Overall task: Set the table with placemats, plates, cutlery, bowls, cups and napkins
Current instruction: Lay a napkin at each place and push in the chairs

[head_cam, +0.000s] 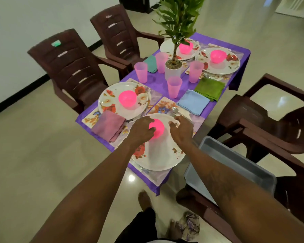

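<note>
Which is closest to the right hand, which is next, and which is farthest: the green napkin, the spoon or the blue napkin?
1. Spoon: nearest, just beyond the right hand.
2. Blue napkin: next, farther back and to the right of the spoon.
3. Green napkin: farthest, behind the blue one, still on the right side.
</note>
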`<state>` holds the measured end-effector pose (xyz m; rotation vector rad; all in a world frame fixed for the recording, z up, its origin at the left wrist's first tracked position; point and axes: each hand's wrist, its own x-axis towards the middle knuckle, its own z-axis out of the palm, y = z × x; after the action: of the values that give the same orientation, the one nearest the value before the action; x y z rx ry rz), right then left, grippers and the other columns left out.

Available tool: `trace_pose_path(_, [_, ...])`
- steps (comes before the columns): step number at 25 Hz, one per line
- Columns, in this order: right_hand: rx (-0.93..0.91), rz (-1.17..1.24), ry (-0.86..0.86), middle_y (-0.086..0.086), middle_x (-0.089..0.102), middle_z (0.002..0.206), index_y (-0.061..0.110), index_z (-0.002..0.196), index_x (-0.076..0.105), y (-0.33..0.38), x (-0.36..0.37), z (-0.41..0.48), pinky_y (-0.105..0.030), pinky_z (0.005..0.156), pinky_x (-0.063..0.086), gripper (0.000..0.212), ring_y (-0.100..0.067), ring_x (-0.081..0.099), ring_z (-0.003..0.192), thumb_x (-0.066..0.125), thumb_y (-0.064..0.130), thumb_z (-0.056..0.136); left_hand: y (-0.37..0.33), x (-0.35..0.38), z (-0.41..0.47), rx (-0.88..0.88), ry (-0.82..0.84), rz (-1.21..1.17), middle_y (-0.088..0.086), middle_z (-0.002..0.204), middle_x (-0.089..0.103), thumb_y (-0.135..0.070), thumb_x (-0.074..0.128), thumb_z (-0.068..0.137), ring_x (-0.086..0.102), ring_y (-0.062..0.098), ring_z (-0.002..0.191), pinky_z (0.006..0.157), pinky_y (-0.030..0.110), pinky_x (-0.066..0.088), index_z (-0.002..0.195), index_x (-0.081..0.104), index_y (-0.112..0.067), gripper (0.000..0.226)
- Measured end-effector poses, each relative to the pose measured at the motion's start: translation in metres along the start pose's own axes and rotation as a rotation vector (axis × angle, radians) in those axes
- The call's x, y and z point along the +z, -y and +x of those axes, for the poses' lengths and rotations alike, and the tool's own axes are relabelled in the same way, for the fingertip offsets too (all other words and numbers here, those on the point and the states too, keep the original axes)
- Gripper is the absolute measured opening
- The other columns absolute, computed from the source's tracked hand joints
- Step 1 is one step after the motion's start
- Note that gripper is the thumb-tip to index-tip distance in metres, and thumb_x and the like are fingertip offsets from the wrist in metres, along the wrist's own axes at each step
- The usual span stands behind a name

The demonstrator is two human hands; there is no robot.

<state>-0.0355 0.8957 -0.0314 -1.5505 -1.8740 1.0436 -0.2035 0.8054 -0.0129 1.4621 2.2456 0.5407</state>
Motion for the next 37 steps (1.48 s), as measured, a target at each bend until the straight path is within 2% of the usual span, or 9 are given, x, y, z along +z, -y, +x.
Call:
trace_pose_path(4, [-0.09,-0.003,0.065,-0.005,0.074,0.12,0.013,0.122,0.072,0.034,0.03,-0.036,-0.04,0.101,0.051,0.033,-0.023,0.066,0.111,0.071,0.028,0.092,0.041,-0.021,-0.035,-0.067,-0.077,-0.043,0.009,0.127,0.071,-0.031,0.066,0.087,0.065,0.029,0.117,0.101,0.038,0.05,0.125,0.071,-0.011,0.044])
trace_pose_path(9, [-0.11,0.018,0.084,-0.001,0.075,0.098,0.014,0.104,0.074,0.057,0.091,-0.057,-0.032,0.086,0.052,0.014,-0.018,0.067,0.09,0.07,0.02,0.092,0.114,-0.042,-0.042,-0.185,-0.089,-0.08,0.006,0.124,0.073,-0.027,0.071,0.091,0.066,0.026,0.115,0.095,0.034,0.052,0.124,0.073,-0.015,0.035])
trace_pose_path(14, [0.012,0.005,0.01,-0.001,0.076,0.09,0.015,0.095,0.074,0.09,0.17,-0.061,-0.033,0.083,0.052,0.011,-0.02,0.067,0.083,0.067,0.02,0.089,0.201,-0.073,-0.028,-0.189,-0.104,-0.117,0.009,0.117,0.075,-0.019,0.067,0.087,0.067,0.028,0.109,0.096,0.033,0.05,0.115,0.077,-0.008,0.032])
trace_pose_path(16, [0.101,0.028,-0.016,0.001,0.075,0.091,0.019,0.094,0.072,0.102,0.2,-0.057,-0.038,0.084,0.057,0.01,-0.021,0.068,0.085,0.068,0.023,0.086,0.229,-0.09,-0.02,-0.193,-0.118,-0.156,0.013,0.106,0.076,-0.015,0.065,0.086,0.068,0.03,0.1,0.09,0.034,0.052,0.106,0.078,-0.004,0.026])
trace_pose_path(20, [0.202,-0.013,-0.069,-0.003,0.076,0.092,0.016,0.092,0.077,0.131,0.247,-0.056,-0.029,0.08,0.049,0.012,-0.024,0.068,0.088,0.068,0.017,0.084,0.277,-0.113,0.012,-0.257,-0.093,-0.163,0.014,0.086,0.072,-0.012,0.062,0.085,0.066,0.035,0.088,0.071,0.033,0.045,0.082,0.071,-0.001,0.014])
trace_pose_path(24, [0.308,-0.024,-0.106,-0.002,0.075,0.092,0.012,0.094,0.076,0.138,0.269,-0.048,-0.023,0.069,0.031,0.013,-0.016,0.057,0.08,0.068,0.015,0.085,0.289,-0.106,0.045,-0.314,0.035,-0.161,0.017,0.085,0.069,-0.023,0.066,0.087,0.064,0.038,0.087,0.07,0.034,0.04,0.075,0.06,-0.005,0.022])
trace_pose_path(27, [0.344,-0.058,-0.112,-0.004,0.076,0.093,0.011,0.094,0.074,0.132,0.28,-0.035,-0.024,0.07,0.033,0.016,-0.023,0.065,0.086,0.069,0.025,0.088,0.287,-0.101,0.061,-0.395,0.072,-0.182,0.011,0.084,0.069,-0.033,0.069,0.089,0.064,0.035,0.089,0.07,0.033,0.042,0.085,0.07,-0.004,0.03])
trace_pose_path(31, [0.384,-0.057,-0.112,-0.006,0.076,0.095,0.012,0.093,0.071,0.131,0.293,-0.032,-0.029,0.078,0.041,0.028,-0.028,0.067,0.092,0.072,0.04,0.089,0.291,-0.097,0.07,-0.455,0.152,-0.297,0.001,0.064,0.057,-0.035,0.074,0.085,0.058,0.025,0.073,0.058,0.032,0.04,0.067,0.06,-0.008,0.035])
trace_pose_path(37, [0.416,-0.03,-0.277,-0.001,0.075,0.091,0.015,0.095,0.071,0.146,0.3,-0.029,-0.027,0.076,0.041,0.026,-0.022,0.068,0.088,0.075,0.04,0.089,0.288,-0.115,0.09,-0.445,0.355,-0.653,0.001,0.083,0.072,-0.02,0.08,0.079,0.062,0.018,0.076,0.076,0.038,0.055,0.082,0.071,-0.012,0.012])
